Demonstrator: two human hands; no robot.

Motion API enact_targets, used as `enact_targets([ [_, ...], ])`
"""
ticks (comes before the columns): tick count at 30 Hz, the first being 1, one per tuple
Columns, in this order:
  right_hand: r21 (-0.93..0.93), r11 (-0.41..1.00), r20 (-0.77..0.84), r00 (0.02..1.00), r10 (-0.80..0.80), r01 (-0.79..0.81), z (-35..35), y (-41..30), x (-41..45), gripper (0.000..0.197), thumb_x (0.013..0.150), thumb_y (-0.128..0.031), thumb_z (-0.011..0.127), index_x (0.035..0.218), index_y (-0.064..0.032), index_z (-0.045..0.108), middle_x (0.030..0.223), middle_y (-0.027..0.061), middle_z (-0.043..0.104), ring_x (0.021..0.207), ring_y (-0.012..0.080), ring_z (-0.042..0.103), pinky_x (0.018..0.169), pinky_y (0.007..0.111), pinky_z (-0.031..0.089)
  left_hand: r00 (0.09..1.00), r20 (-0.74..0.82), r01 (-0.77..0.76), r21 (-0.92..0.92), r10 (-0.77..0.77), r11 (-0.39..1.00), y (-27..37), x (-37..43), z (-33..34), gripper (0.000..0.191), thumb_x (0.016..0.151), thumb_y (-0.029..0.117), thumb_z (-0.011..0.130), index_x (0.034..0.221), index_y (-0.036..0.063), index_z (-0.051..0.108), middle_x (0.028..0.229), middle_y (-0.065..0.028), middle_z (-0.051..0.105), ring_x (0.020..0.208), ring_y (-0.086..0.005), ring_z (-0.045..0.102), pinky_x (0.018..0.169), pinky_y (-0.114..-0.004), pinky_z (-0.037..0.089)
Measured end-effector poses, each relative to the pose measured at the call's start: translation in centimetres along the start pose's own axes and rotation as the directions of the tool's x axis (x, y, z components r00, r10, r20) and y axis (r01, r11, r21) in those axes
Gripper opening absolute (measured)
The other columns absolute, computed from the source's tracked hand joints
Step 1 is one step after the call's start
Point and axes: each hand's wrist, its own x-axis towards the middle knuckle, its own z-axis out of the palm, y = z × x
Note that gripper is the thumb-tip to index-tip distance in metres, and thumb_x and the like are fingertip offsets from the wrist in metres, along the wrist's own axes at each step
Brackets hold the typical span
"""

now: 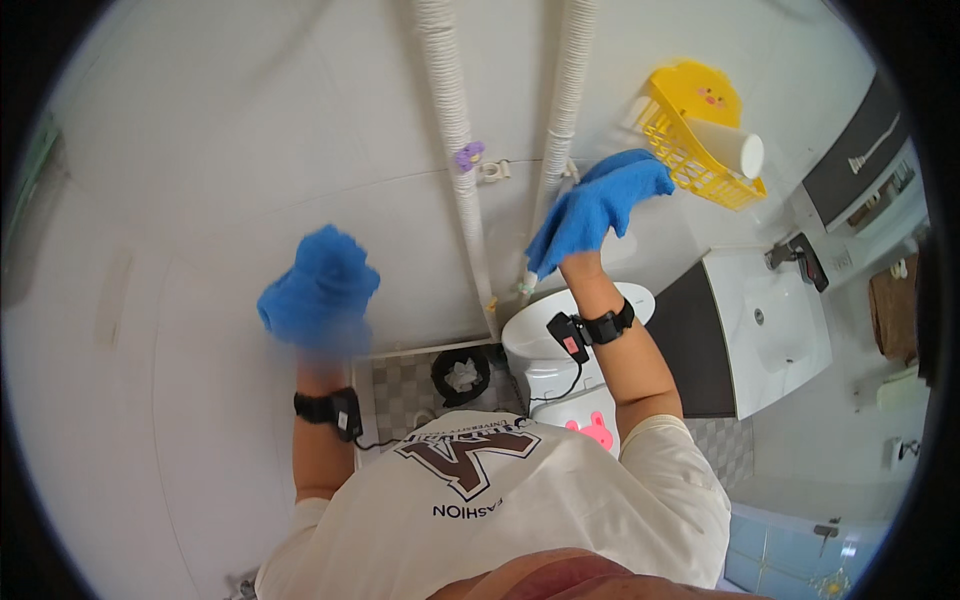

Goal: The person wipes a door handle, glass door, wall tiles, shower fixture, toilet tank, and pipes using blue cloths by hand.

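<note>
Blue cloth covers my left hand in front of the white wall; its lower part is blurred. A second blue cloth drapes over my right hand, beside a white wrapped pipe and just below left of a yellow plastic basket. The fingers of both hands are hidden by the cloths, so their grip does not show. A black strap with a small device sits on each wrist. The basket hangs on the wall and holds a white cylindrical container.
Another white wrapped pipe runs down the wall, with a purple ornament on it. Below are a white toilet and a black-lined trash bin. A washbasin with a dark faucet stands at the right.
</note>
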Motion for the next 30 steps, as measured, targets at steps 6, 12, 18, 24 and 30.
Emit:
enact_targets([
  [6,0.271,0.941,-0.086,0.969,0.233,-0.202,-3.4,-4.3,6.5,0.016,0.080,-0.007,0.060,0.096,-0.0016,0.061,0.096,0.0195,0.060,0.096,0.0404,0.055,0.085,0.051,0.041,0.993,-0.116,0.044,0.162,-0.026,0.986,-0.4,1.0,1.1,0.049,0.101,0.040,0.043,0.134,0.0045,0.048,0.122,-0.0104,0.057,0.106,-0.0239,0.056,0.087,-0.039,0.049],
  [12,0.262,0.922,-0.038,0.951,0.305,-0.286,-4.6,-4.6,5.6,0.012,0.077,-0.005,0.061,0.088,-0.0022,0.062,0.090,0.0186,0.061,0.088,0.0417,0.056,0.080,0.051,0.043,0.982,-0.177,0.070,0.052,-0.060,0.996,-2.7,0.3,1.7,0.047,0.100,0.038,0.044,0.132,0.0047,0.048,0.121,-0.0099,0.057,0.104,-0.0233,0.055,0.085,-0.038,0.049],
  [18,0.113,0.993,-0.059,0.998,-0.020,0.027,-5.1,-4.8,5.0,0.016,0.071,-0.008,0.065,0.085,-0.0027,0.064,0.088,0.0192,0.062,0.087,0.0423,0.058,0.080,0.053,0.044,0.984,-0.167,0.054,-0.006,-0.055,0.998,-2.7,1.1,1.8,0.044,0.100,0.037,0.045,0.130,0.0049,0.049,0.119,-0.0095,0.057,0.102,-0.0228,0.055,0.083,-0.038,0.048],
  [24,0.053,0.996,-0.086,0.994,-0.070,0.075,-6.6,-3.3,7.2,0.023,0.070,-0.010,0.066,0.093,-0.0036,0.066,0.094,0.0187,0.064,0.096,0.0407,0.060,0.090,0.053,0.045,0.985,-0.162,0.056,-0.055,-0.064,0.997,-3.3,0.6,2.6,0.042,0.099,0.035,0.045,0.128,0.0051,0.049,0.117,-0.0090,0.057,0.100,-0.0222,0.055,0.082,-0.038,0.048],
  [30,-0.048,0.989,-0.088,0.985,-0.146,0.142,-6.7,-2.5,2.0,0.030,0.077,-0.014,0.062,0.105,-0.0056,0.068,0.107,0.0161,0.065,0.104,0.0397,0.059,0.097,0.055,0.041,0.983,-0.165,0.062,-0.105,-0.079,0.993,-3.9,-0.2,2.8,0.040,0.098,0.034,0.046,0.126,0.0053,0.050,0.115,-0.0086,0.057,0.098,-0.0216,0.055,0.080,-0.037,0.048],
])
